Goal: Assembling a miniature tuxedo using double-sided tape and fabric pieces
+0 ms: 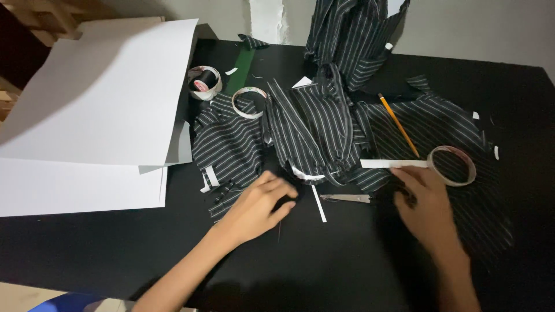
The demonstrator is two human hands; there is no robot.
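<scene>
My left hand [257, 207] rests on the black table [324, 260], fingers curled at the edge of the black pinstriped fabric pieces [312, 127]; whether it pinches anything is unclear. My right hand [428, 205] lies over striped cloth, its fingertips touching a white tape strip [381, 164] that runs from a roll of tape [452, 165] just beyond the hand. Small scissors [346, 198] lie between my two hands. A yellow pencil [399, 124] lies on the fabric above the tape roll.
Large white paper sheets [98, 115] cover the table's left side. A black tape roll [204, 82] and a white tape roll [250, 101] sit near a green strip [241, 70]. More striped cloth [352, 34] is heaped at the back. White paper slivers [318, 203] are scattered about.
</scene>
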